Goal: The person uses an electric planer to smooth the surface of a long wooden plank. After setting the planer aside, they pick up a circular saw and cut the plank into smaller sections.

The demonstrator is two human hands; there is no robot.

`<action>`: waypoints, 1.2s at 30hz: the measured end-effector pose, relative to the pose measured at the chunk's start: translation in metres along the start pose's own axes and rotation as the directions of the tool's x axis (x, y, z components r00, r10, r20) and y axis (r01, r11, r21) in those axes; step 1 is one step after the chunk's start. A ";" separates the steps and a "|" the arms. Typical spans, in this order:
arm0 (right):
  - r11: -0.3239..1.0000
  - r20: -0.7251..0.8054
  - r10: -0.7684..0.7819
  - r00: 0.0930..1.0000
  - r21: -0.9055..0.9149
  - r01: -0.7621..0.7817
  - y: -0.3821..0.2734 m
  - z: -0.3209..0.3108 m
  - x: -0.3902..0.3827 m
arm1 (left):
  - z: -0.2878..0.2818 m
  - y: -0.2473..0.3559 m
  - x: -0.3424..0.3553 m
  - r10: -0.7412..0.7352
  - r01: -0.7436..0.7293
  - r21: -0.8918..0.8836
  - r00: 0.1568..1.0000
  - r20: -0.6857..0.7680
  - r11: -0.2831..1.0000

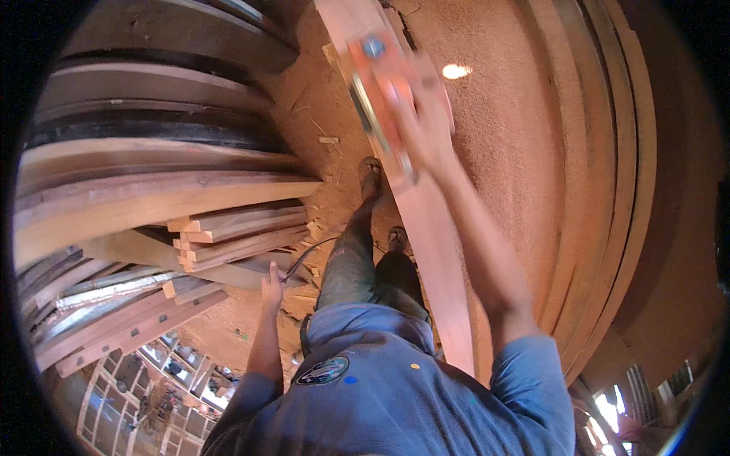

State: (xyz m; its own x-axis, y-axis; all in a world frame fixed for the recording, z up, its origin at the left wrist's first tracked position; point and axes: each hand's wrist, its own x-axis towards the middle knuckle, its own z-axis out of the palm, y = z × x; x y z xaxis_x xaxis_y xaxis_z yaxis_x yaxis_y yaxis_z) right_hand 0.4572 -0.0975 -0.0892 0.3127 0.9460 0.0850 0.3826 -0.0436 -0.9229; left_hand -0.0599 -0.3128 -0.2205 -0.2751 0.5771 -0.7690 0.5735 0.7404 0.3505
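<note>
A long reddish wooden plank (435,258) runs from the top of the view down past my right side. On its far part rests an orange electric hand planer (372,85) with a round blue knob at its front, slightly smeared by motion. My right hand (427,125) is wrapped round the planer's handle, the arm stretched forward. Low at my left side, my left hand (272,284) is closed on a dark power cord (306,252). That cord curves from the hand toward my legs, where it passes out of sight.
Thick boards (167,199) and shorter stacked lumber (247,228) lie along the left. More long planks (620,175) curve along the right. Sawdust covers the ground (494,152), and my feet stand beside the plank. Wooden frames (114,395) show at the lower left.
</note>
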 end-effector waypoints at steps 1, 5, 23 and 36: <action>0.995 0.044 0.091 0.995 -0.040 -0.090 -0.002 -0.014 -0.051 | -0.001 -0.021 -0.007 -0.006 0.004 0.055 0.999 0.043 0.998; 0.900 0.136 0.437 0.889 -0.065 -0.432 0.001 -0.060 -0.250 | -0.010 -0.131 -0.008 -0.111 0.085 0.209 0.987 0.116 0.974; 0.799 0.161 0.584 0.796 0.064 -0.598 -0.015 -0.025 -0.164 | -0.009 -0.086 0.014 -0.105 0.100 0.077 0.992 0.066 0.992; 0.964 -0.071 0.263 0.962 0.058 -0.260 -0.006 0.058 0.075 | -0.001 0.010 0.027 -0.119 0.127 -0.062 0.986 0.113 0.990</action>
State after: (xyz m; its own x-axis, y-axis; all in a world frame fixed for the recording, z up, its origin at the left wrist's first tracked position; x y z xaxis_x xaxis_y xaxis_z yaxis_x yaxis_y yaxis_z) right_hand 0.4286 -0.0076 -0.0993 0.4636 0.8758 -0.1345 0.2376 -0.2691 -0.9333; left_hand -0.0630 -0.2894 -0.2374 -0.2526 0.4423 -0.8605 0.4848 0.8276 0.2831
